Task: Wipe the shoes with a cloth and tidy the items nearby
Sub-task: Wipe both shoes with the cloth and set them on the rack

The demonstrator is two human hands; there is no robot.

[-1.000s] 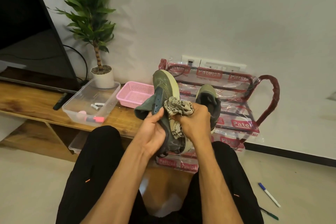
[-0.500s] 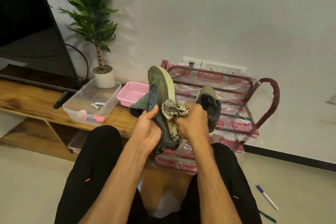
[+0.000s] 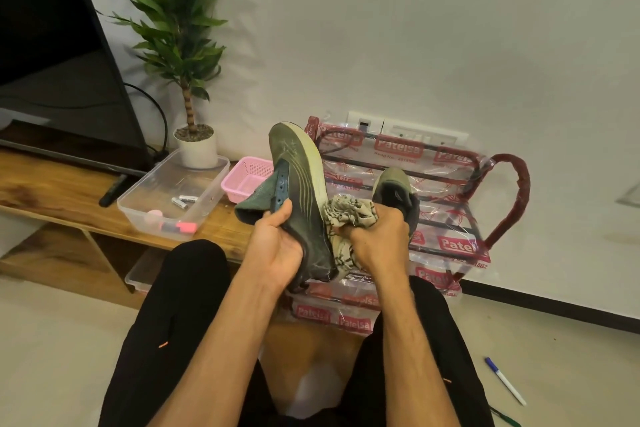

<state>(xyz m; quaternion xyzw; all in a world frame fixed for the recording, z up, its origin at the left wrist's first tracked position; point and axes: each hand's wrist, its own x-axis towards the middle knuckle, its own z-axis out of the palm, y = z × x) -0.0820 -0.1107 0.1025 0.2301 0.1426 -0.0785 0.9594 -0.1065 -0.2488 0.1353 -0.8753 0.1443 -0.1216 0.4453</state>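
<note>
My left hand (image 3: 277, 246) grips a dark green shoe (image 3: 298, 180) by its heel and tongue, toe pointing up, pale sole edge facing right. A bunched patterned cloth (image 3: 346, 215) is clutched in my right hand (image 3: 377, 243) and pressed against the shoe's sole edge. The second shoe (image 3: 394, 194) sits behind my right hand on a red wire shoe rack (image 3: 509, 198) wrapped in printed plastic.
A clear plastic tub (image 3: 166, 191) with batteries and a pink marker, a pink basket (image 3: 242, 180), a potted plant (image 3: 194, 146) and a TV (image 3: 52, 62) stand on the wooden bench. Two pens (image 3: 505, 381) lie on the floor at right. My knees frame the lower view.
The shoe has tilted slightly and my right hand with the cloth has slid a little along the sole edge. The view has shifted a bit.
</note>
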